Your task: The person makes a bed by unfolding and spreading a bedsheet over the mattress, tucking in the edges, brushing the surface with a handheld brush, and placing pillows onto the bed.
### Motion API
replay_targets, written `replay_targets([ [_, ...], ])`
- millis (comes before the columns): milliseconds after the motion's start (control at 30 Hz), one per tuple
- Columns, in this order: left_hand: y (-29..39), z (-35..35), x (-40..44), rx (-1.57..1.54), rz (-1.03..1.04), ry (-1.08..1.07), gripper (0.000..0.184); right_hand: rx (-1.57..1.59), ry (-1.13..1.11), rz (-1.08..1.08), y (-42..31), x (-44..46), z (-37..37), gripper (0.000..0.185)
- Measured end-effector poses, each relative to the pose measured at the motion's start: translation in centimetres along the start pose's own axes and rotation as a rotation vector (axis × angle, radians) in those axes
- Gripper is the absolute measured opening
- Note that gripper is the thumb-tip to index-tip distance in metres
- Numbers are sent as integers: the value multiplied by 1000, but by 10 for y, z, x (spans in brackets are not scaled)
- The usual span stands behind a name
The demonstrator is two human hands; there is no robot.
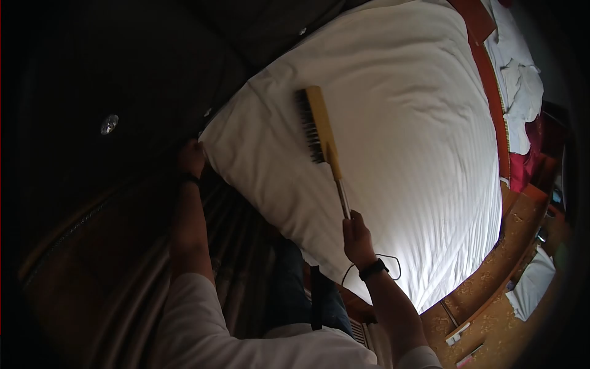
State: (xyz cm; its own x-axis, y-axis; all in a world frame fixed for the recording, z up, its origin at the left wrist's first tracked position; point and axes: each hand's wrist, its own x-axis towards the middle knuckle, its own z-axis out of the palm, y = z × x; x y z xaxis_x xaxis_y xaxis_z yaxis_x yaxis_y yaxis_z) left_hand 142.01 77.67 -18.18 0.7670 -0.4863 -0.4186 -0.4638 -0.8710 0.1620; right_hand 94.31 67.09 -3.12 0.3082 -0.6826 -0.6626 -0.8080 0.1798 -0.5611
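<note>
Dim light lies over a room where a wide bed is covered with a white, wrinkled cloth sheet (418,141), brightest near its lower right edge. Along the upper left side stands a black padded headboard (166,61) with shiny clear buttons (109,124), and below it hang grey-brown pleated folds of fabric (123,313). On the far side of the bed runs a reddish-brown wooden board (491,104), with more white crumpled cloth (522,86) behind it. The right hand (357,238), which has a black band (373,269) at its wrist, is closed around the thin metal handle of a long brush with yellow wooden back and dark bristles (321,123). This brush is over the middle-left part of the sheet, its bristles facing left; whether they touch the cloth, I cannot tell. The left hand (192,158) is at the corner of the sheet, just beside the headboard; its fingers are too dark to tell if they grip the cloth. Near the right wrist curves a thin black cord (400,267).
</note>
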Motion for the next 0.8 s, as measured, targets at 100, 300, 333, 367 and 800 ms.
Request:
replay_targets([
  [100, 1, 12, -1, -112, -130, 174, 33, 259, 108, 200, 16, -19, -22, 35],
  [300, -3, 83, 24, 443, -45, 313, 27, 670, 433, 412, 64, -2, -49, 24],
  [333, -16, 87, 27, 401, 51, 231, 27, 555, 396, 438, 69, 7, -47, 22],
  [367, -32, 94, 20, 403, 81, 224, 27, 445, 357, 471, 71, 9, -40, 21],
  [800, 43, 134, -329, -428, 70, -414, 55, 201, 65, 175, 153, -80, -47, 39],
])
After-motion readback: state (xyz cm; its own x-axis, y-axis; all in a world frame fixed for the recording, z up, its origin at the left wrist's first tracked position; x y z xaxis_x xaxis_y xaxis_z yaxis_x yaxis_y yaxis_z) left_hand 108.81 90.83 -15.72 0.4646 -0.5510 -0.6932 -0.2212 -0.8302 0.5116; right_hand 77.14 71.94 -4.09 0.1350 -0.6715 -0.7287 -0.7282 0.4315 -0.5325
